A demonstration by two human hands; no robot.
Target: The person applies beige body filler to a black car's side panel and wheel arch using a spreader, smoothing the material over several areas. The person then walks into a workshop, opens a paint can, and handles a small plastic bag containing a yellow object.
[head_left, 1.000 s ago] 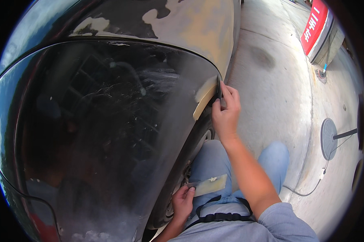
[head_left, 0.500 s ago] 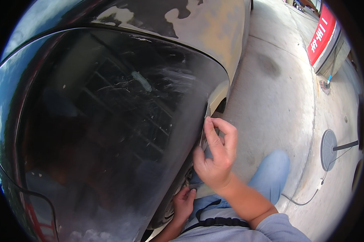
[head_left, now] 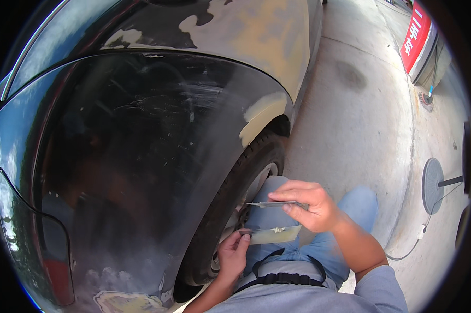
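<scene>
Spreader and right hand meet above our left leg in the head view, where we see the tool almost edge-on as a thin grey strip. Its long axis, as far as it shows, runs nearly level from side to side, and its free end points left, toward the wheel; how near that end comes to the wheel, we cannot tell. Our right fingers lie along the top with the thumb beneath, a narrow pinch closed on the strip's right part.

Just below, nearer our waist, our left hand pinches the left end of a pale, see-through plate between thumb and fingers. The plate's long axis also runs sideways, rising slightly to the right, where its free end points. A dab of cream paste sits at its upper long edge, right of the middle. We keep the two tools apart and roughly parallel, with a slim gap between them.

To our left, the dark car panel curves down to the wheel arch, its lip covered by a cream patch well apart from both tools. The wheel hems in our left hand; on our right the room is wider, with concrete floor stretching toward a round grey base
</scene>
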